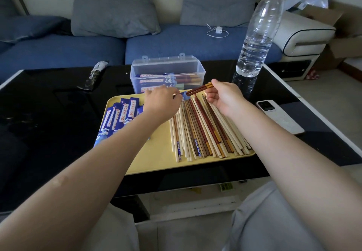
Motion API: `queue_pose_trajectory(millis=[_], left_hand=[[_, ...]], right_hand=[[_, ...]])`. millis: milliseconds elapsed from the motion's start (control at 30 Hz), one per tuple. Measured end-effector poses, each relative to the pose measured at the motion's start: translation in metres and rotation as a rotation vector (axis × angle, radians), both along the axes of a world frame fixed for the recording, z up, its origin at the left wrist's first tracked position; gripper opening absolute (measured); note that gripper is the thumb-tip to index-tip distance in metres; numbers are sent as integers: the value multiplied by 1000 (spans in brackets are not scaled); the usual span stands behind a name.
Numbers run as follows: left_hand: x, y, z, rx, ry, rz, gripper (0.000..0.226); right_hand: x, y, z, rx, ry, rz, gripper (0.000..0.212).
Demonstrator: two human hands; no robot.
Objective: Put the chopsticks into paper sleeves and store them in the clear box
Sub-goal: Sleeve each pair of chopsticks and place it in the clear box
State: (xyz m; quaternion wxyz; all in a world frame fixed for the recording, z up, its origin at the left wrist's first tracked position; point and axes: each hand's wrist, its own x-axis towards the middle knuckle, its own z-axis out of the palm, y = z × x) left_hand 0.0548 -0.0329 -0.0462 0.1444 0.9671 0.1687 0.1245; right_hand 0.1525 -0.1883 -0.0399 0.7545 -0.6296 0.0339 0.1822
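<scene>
Right hand (223, 99): raised over the far edge of the yellow tray (156, 162), fingers curled, pinching one pair of dark red chopsticks (197, 90) near the butt end; tips angled down and left, toward the left hand.

Left hand (161, 104): palm down over the far middle of the tray, fingers curled, pinching the open end of one blue paper sleeve (183, 95). Chopstick tips right at the sleeve mouth; entry into the sleeve not discernible.

Both forearms extended from the near edge, converging over the tray.

Clear box (167, 72): just beyond the tray's far edge, lid open and standing behind. Contents: sleeved chopsticks lying lengthwise, at least three visible, butt ends protruding to the right.

Tray contents, right half: loose chopsticks (203, 131), dense fan of pale, brown and red sticks, two with blue patterned ends; too overlapped for an exact count. Left half: empty sleeves (119, 117), about five visible, partly hidden by the left forearm.

On the black table (58, 104): one water bottle (256, 35), far right, upright; one white phone (278, 115), right of the tray; one dark wrapper (96, 74), far left.
</scene>
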Motion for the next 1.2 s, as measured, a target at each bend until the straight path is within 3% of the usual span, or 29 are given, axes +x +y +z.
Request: queue_pose_trajectory(millis=[167, 367, 467, 933, 1200], left_hand=[[-1, 19, 8, 258, -334, 104, 51], [2, 45, -9, 143, 37, 124, 67], [4, 54, -15, 123, 125, 133, 72], [14, 63, -29, 88, 215, 133, 69], [8, 55, -16, 175, 252, 150, 45]], right_hand=[[14, 0, 16, 161, 111, -139, 15], [47, 25, 20, 171, 94, -193, 15], [64, 43, 23, 130, 74, -199, 18], [76, 89, 24, -35, 68, 36, 21], [71, 59, 27, -86, 36, 2, 19]])
